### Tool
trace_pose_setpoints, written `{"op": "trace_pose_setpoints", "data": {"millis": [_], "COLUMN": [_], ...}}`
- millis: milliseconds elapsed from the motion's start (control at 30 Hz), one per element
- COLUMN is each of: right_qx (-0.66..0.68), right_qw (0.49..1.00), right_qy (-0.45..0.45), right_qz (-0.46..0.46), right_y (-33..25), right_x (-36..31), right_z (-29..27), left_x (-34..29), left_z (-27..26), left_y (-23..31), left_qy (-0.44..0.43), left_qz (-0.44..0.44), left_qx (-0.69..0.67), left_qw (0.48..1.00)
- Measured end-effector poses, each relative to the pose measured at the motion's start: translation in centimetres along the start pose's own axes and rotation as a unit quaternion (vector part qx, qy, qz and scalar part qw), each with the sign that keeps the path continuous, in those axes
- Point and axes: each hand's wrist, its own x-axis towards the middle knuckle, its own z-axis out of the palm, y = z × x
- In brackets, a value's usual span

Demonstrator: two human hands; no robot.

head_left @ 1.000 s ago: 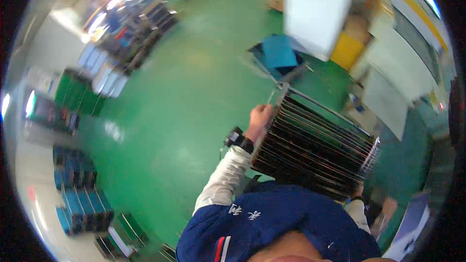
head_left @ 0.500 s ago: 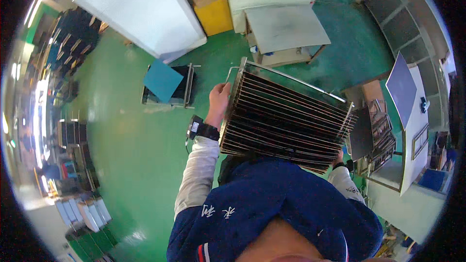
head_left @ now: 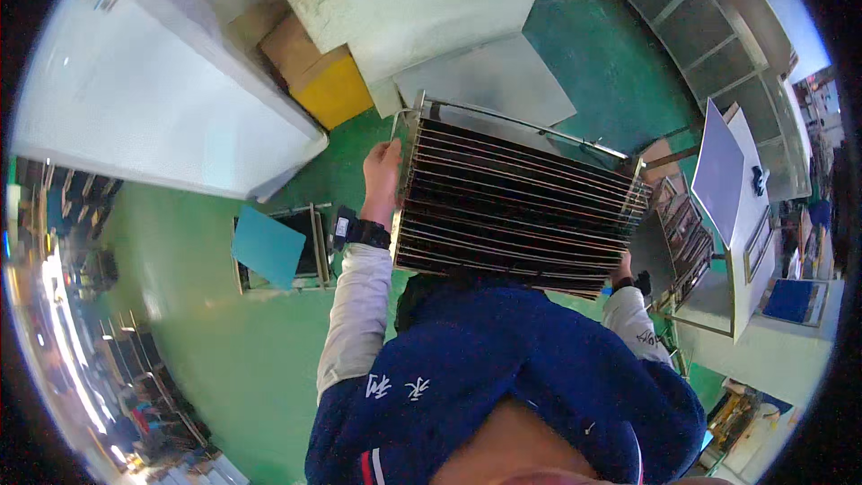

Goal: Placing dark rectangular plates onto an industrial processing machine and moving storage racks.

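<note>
A metal-framed rack (head_left: pixel 521 202) full of thin, dark, flat panels in a row is held in front of my body. My left hand (head_left: pixel 382 175) grips the bent metal handle at the rack's left end, fingers wrapped round. At the lower right end my right hand (head_left: pixel 621 268) is closed on the rack's side, mostly hidden by it. Dark bands with small devices sit on both wrists. The rack's far side overlaps a grey-topped low table (head_left: pixel 503 76).
A large white panel-like unit (head_left: pixel 180 81) stands at front left, beside a yellow box (head_left: pixel 332 90). Left of me, a teal sheet (head_left: pixel 268 247) lies on a low metal frame. A white workbench (head_left: pixel 736 283) with a leaning grey board (head_left: pixel 716 166) and several frames (head_left: pixel 687 224) is at right.
My view has moved forward and turned: the white unit, yellow box and grey table are closer. The rack stays in both hands and now overlaps the table in view.
</note>
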Motion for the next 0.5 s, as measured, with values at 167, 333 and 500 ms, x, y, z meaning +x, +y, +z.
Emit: {"op": "trace_pose_setpoints", "data": {"millis": [167, 333, 500], "right_qx": [-0.009, -0.027, -0.036], "right_qw": [0.996, 0.989, 0.993], "right_qy": [0.033, -0.138, -0.107], "right_qz": [0.078, -0.037, 0.045], "right_y": [-3.9, -13.7, -19.6], "right_x": [4.8, 20.7, 31.9], "right_z": [5.6, -4.8, 13.4], "left_x": [2.1, 8.4, 12.5], "left_z": [-0.5, 6.7, 9.5], "left_y": [-3.6, 0.2, 0.7], "left_qy": [0.028, -0.003, 0.111], "left_qz": [-0.006, -0.02, -0.066], "left_qx": [-0.041, -0.068, -0.078], "left_qw": [0.999, 0.997, 0.989]}}
